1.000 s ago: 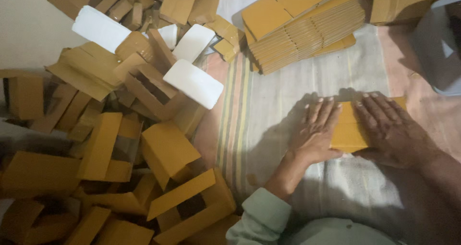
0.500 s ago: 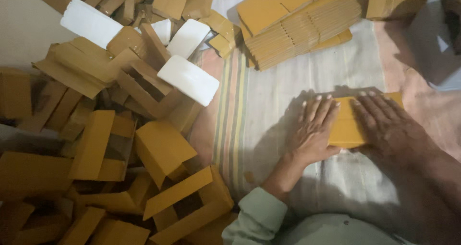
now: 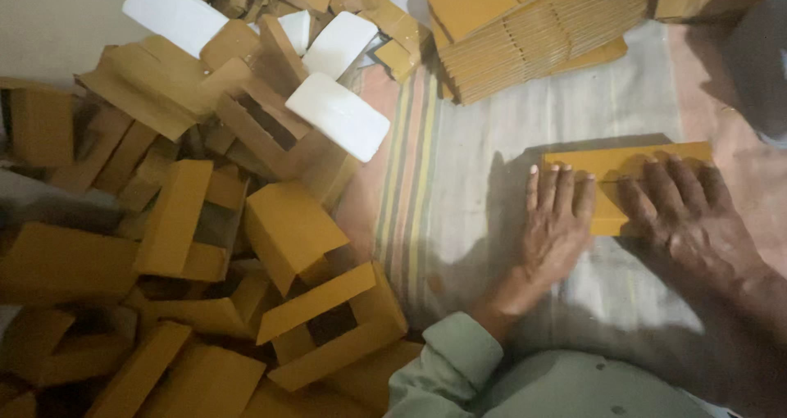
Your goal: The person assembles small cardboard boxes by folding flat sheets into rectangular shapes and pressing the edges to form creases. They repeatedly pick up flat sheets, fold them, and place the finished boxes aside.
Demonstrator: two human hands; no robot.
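The flat yellow card (image 3: 627, 168) lies on the cloth (image 3: 492, 139) near its right edge, my left hand (image 3: 556, 225) and right hand (image 3: 689, 217) both pressing it flat, fingers spread, stack (image 3: 533, 37) by the far edge, boxes (image 3: 205, 246) heaped off the left edge.

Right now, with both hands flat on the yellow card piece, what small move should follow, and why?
Probably slide the left hand and right hand along the flat yellow card piece to press its crease, since it lies flat on the striped cloth, unlike the opened boxes heaped nearby.
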